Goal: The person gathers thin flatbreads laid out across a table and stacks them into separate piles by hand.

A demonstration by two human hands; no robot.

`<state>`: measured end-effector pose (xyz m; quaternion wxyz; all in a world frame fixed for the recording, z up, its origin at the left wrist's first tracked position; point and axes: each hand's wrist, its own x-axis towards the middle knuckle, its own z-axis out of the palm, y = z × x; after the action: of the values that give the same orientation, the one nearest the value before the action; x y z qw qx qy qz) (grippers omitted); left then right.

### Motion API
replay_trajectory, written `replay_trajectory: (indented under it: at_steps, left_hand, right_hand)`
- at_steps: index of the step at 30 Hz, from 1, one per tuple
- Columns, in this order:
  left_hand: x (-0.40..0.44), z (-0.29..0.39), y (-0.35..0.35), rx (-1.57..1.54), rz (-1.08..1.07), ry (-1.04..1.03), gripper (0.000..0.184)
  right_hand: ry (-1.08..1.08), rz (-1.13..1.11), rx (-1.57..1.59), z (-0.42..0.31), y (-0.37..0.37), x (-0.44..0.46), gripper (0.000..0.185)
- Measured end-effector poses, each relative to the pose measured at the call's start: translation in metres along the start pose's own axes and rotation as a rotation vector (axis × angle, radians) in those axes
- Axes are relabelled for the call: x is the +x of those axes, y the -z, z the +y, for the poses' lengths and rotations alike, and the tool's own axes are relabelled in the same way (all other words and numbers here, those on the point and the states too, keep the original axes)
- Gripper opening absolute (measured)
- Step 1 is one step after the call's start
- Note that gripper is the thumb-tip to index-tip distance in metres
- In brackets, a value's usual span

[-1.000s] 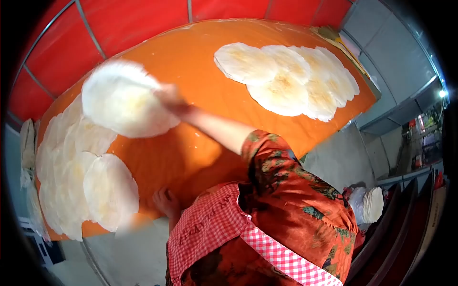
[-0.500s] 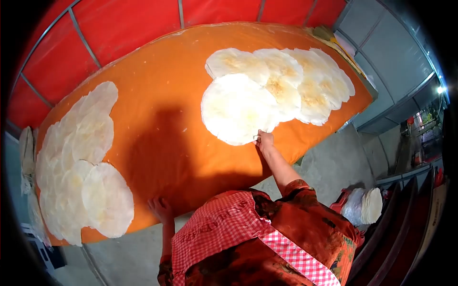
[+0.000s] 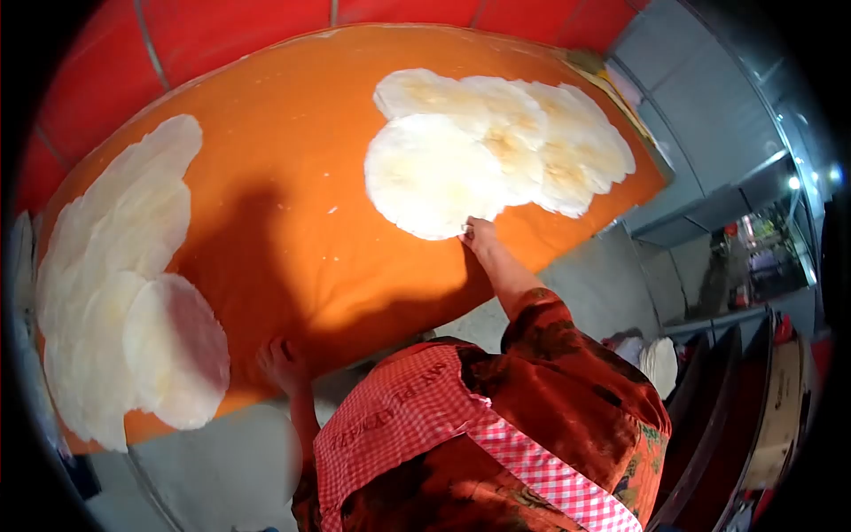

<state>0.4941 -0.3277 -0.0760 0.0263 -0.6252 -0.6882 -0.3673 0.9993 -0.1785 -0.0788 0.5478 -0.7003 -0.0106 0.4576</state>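
Pale round flatbreads overlap in a group at the right of the orange cloth (image 3: 301, 160). The nearest of them, a bright flatbread (image 3: 432, 176), lies flat over its neighbours. My right hand (image 3: 479, 233) is closed at its lower edge, fingers pinched on the rim. My left hand (image 3: 282, 364) rests at the front edge of the cloth with its fingers apart, holding nothing. To its left lies another overlapping group, with one round flatbread (image 3: 177, 350) nearest to that hand.
Red panels (image 3: 248, 31) stand behind the far edge. Folded cloths (image 3: 612, 89) lie at the back right corner. On the right, below the table, is a stack of pale rounds (image 3: 659, 365) beside dark shelves (image 3: 709, 417).
The flatbread carried in my right hand has moved from the left side across to the right group and now lies flat there. My left hand has stayed near the front edge.
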Motion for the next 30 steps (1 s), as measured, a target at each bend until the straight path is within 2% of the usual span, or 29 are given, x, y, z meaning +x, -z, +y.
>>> replay_trajectory:
  at_steps: [3, 8, 11, 12, 13, 16, 18, 20, 21, 22, 23, 24, 25, 27, 29, 30]
  left_hand:
    - [0.005, 0.006, 0.01, 0.014, -0.044, 0.007, 0.014]
    - [0.007, -0.003, 0.012, -0.06, -0.014, -0.119, 0.011]
    - [0.007, -0.003, 0.01, -0.045, 0.001, -0.13, 0.01]
    - [0.007, -0.005, 0.009, -0.029, -0.001, -0.126, 0.01]
    - [0.009, -0.004, 0.01, -0.047, 0.001, -0.137, 0.01]
    - [0.008, -0.001, 0.012, -0.044, 0.004, -0.137, 0.012]
    - [0.007, 0.0, 0.014, 0.036, -0.012, -0.11, 0.013]
    - [0.002, -0.007, 0.004, -0.002, 0.023, -0.086, 0.014]
    - [0.002, -0.008, 0.004, -0.033, -0.001, -0.076, 0.015]
    - [-0.001, -0.013, -0.003, 0.02, -0.013, -0.048, 0.016]
    - [0.002, -0.011, -0.001, -0.009, -0.007, -0.066, 0.016]
    - [0.003, -0.009, 0.002, 0.008, -0.094, -0.017, 0.017]
    - [0.007, -0.001, 0.007, 0.027, -0.065, -0.014, 0.018]
    - [0.009, 0.005, 0.014, 0.046, -0.036, -0.01, 0.019]
    - [0.01, 0.007, 0.012, 0.032, -0.032, -0.019, 0.019]
    - [0.003, 0.001, 0.013, 0.061, -0.011, -0.018, 0.018]
  right_hand:
    - [0.062, -0.02, 0.039, 0.005, 0.002, 0.003, 0.012]
    - [0.148, -0.03, 0.116, 0.015, 0.008, 0.005, 0.01]
    - [0.182, 0.1, 0.251, 0.006, 0.007, -0.011, 0.009]
    - [0.183, 0.259, 0.362, 0.003, 0.002, -0.017, 0.006]
    - [0.163, 0.288, 0.381, 0.003, 0.004, -0.012, 0.006]
    - [0.12, 0.358, 0.124, 0.009, 0.005, -0.002, 0.006]
    - [0.25, 0.227, 0.165, 0.025, 0.013, 0.036, 0.022]
    - [0.483, -0.086, 0.32, 0.04, 0.031, 0.087, 0.04]
    - [0.473, -0.146, 0.373, 0.038, 0.025, 0.078, 0.044]
    - [0.512, -0.379, 0.136, 0.043, 0.055, 0.089, 0.046]
    - [0.637, -0.508, 0.301, 0.039, 0.039, 0.071, 0.047]
    - [0.395, -0.421, 0.43, 0.039, 0.041, 0.096, 0.049]
    - [0.177, -0.167, 0.376, 0.021, 0.03, 0.058, 0.042]
    - [0.109, 0.041, 0.287, 0.017, 0.032, 0.068, 0.02]
    - [0.05, 0.048, 0.207, 0.011, 0.037, 0.064, 0.026]
    - [0.1, -0.033, 0.212, 0.012, 0.036, 0.051, 0.018]
